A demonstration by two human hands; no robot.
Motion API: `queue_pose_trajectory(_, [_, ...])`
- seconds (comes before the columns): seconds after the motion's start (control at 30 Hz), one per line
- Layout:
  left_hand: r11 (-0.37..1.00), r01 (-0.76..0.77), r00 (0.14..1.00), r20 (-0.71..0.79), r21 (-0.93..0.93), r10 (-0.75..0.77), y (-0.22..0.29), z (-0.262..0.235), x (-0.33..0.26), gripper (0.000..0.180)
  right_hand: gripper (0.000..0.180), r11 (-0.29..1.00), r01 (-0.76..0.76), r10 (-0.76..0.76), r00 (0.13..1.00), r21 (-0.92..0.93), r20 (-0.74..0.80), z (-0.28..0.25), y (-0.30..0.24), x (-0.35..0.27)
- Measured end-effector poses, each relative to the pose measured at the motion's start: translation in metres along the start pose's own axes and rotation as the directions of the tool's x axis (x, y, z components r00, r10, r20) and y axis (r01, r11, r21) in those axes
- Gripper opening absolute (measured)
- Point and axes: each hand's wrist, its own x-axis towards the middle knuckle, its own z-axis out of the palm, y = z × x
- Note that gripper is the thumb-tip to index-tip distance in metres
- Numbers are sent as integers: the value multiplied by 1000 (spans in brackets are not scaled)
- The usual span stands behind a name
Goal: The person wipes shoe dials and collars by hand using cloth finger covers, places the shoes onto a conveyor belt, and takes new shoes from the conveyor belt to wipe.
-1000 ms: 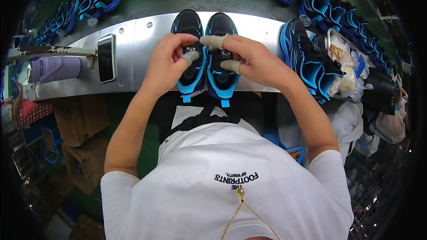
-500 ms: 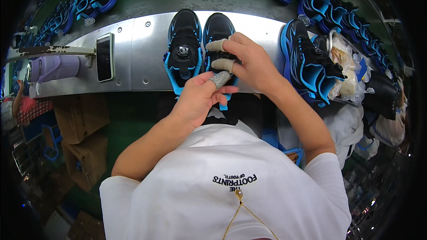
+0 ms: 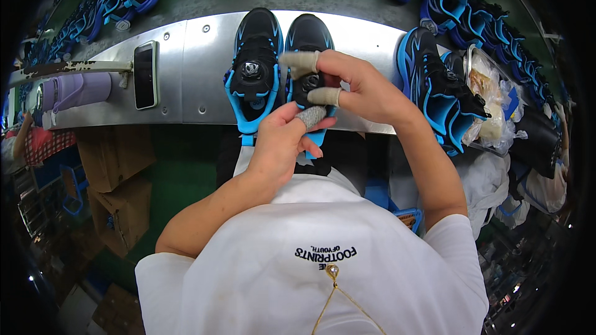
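Note:
Two black sneakers with blue trim stand side by side on the metal worktop, toes pointing away from me. The left sneaker (image 3: 257, 31) has a round dial (image 3: 251, 69) on its tongue and is untouched. At the heel end of the right sneaker (image 3: 310, 32), my left hand (image 3: 279, 144) grips the collar and tongue, its grey-covered thumb on top and its other fingers partly hidden. My right hand (image 3: 369, 90) hovers over this shoe's dial (image 3: 311, 82), thumb and forefinger in beige finger covers, spread apart with nothing seen between them. The forefinger tip is blurred.
Another pair of sneakers (image 3: 417, 74) stands at the right beside a tray of plastic-wrapped items (image 3: 490, 96). To the left are a phone (image 3: 146, 75), a purple bottle (image 3: 84, 92) and a chipped metal bar (image 3: 68, 71). More sneakers (image 3: 456, 9) line the green surface behind. Cardboard boxes (image 3: 115, 158) sit below left.
My right thumb and forefinger have come off the right sneaker's dial area and spread, the forefinger swinging left. My left hand keeps its grip at the heel end.

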Motion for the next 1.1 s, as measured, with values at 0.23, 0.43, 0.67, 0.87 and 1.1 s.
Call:
queue_pose_trajectory(0.23, [997,33,999,-17,-63,-34,4,6,-3,25,53,974,64,-100,982,-216,-159,7,-2,-3])
queue_pose_trajectory(0.43, [996,79,997,10,-28,-79,5,6,-4,26,56,943,126,-167,980,-309,-109,11,16,-6])
queue_pose_trajectory(0.67, [997,67,998,-6,-29,-67,4,1,-3,24,52,997,79,-77,994,-20,75,-6,6,3])
queue_pose_trajectory(0.87, [996,63,998,26,-67,-62,3,0,-2,25,52,911,129,-226,951,-392,-212,18,14,-5])
queue_pose_trajectory(1.1, [996,39,999,21,-75,-38,0,2,-3,25,37,923,166,-232,960,-346,-158,13,15,-4])
